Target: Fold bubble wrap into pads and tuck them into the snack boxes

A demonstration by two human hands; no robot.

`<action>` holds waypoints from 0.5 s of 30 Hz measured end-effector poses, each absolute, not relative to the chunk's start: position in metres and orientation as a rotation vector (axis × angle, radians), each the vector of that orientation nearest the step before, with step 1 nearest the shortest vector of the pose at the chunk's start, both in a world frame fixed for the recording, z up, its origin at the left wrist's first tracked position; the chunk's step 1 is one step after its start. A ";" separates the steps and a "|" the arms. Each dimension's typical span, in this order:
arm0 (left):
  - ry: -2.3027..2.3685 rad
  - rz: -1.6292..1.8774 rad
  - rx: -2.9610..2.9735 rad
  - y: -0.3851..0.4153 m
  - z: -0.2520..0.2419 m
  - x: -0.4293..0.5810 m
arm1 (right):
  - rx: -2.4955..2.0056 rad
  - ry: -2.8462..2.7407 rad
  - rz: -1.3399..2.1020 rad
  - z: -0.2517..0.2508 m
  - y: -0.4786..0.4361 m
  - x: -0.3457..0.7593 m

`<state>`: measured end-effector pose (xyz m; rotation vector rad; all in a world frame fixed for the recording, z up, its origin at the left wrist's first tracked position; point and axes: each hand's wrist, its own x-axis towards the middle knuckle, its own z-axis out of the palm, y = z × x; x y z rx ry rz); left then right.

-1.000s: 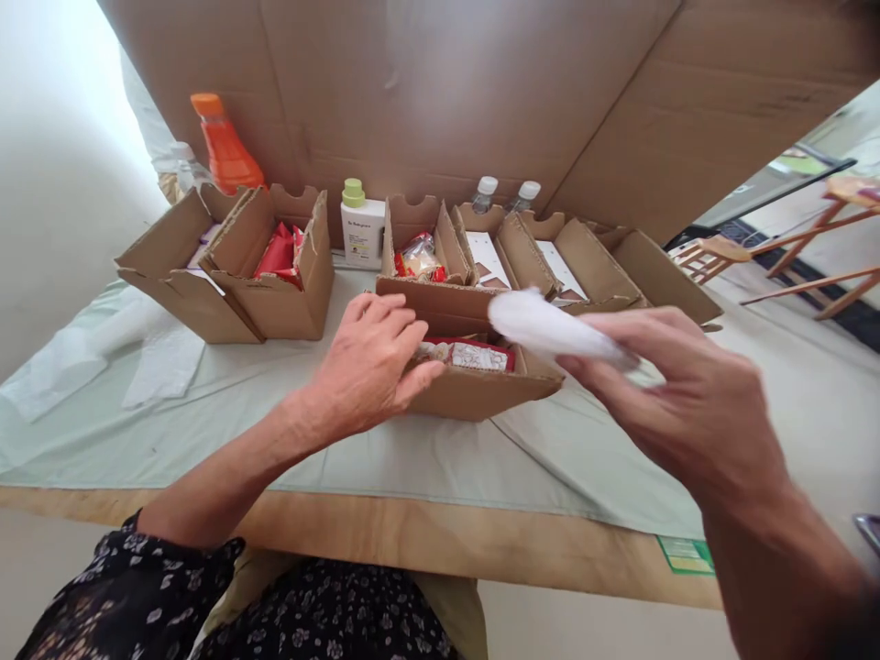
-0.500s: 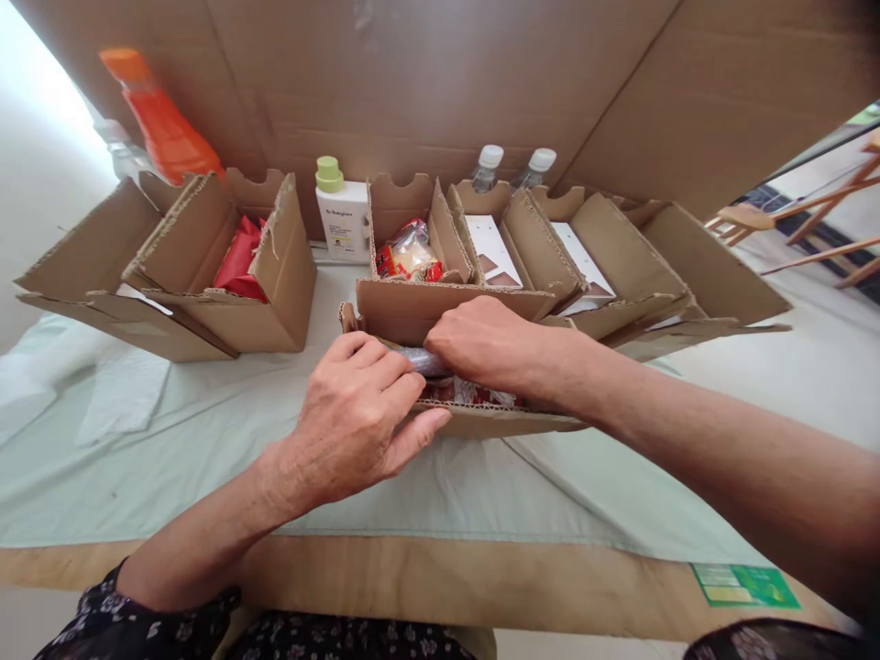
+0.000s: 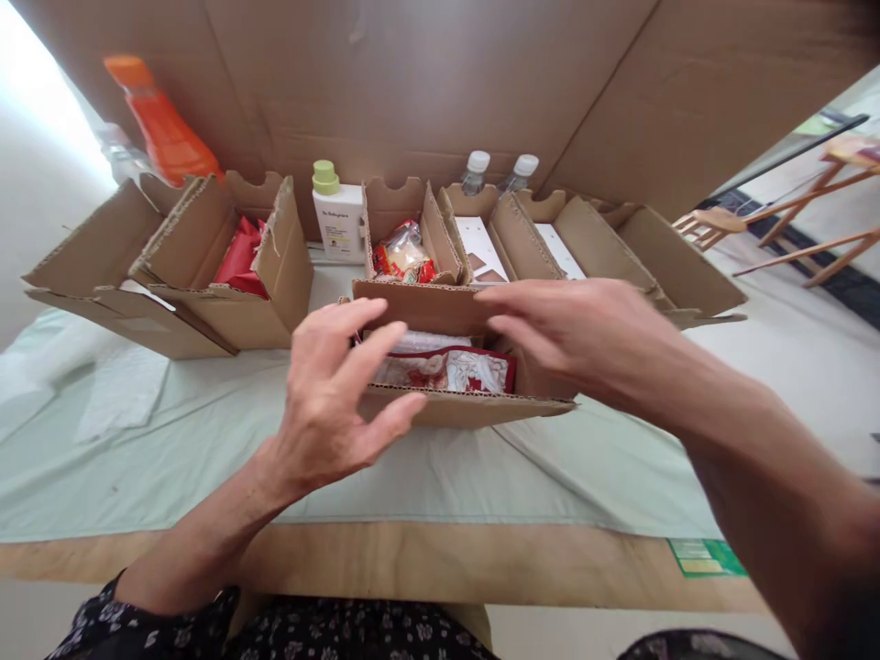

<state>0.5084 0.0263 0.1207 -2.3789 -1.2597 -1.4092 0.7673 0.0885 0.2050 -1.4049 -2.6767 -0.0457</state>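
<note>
Resting inside the long brown cardboard box [image 3: 467,412] nearest the person is a flat plastic packet with a dark-red edge and whitish print [image 3: 481,370]; a whitish, clear-plastic-wrapped parcel [image 3: 433,342] lies just behind it, below the rim. The left hand [image 3: 334,399] is over the box's left end, fingers and thumb spread, with nothing seen in its grasp. The right hand [image 3: 584,325], slightly blurred, hangs above the right end, fingers loosely bent and apart from the thumb; it too shows nothing held. Whether any fingertip brushes the cardboard, I cannot tell.

The step in hand seems to be handling the contents of this box, at a point between grips. The next move, be it on the contents or the box itself, would call for fingers clear of the rough-cut rim and a light touch on the slippery plastic.

Just behind stands a brown cardboard box holding a red-and-yellow food packet [image 3: 405,257], then boxes with white cartons [image 3: 479,246] to its right. A white bottle with a green cap [image 3: 340,220] stands to its left, near a box with a glossy red packet [image 3: 238,261]. Pale green cloth [image 3: 481,495] covers the table [image 3: 385,564] up to its bare wooden edge.
</note>
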 end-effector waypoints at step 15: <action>-1.962 -2.425 -2.498 -0.019 0.059 0.538 | -1.401 -1.450 0.688 0.040 -0.029 0.781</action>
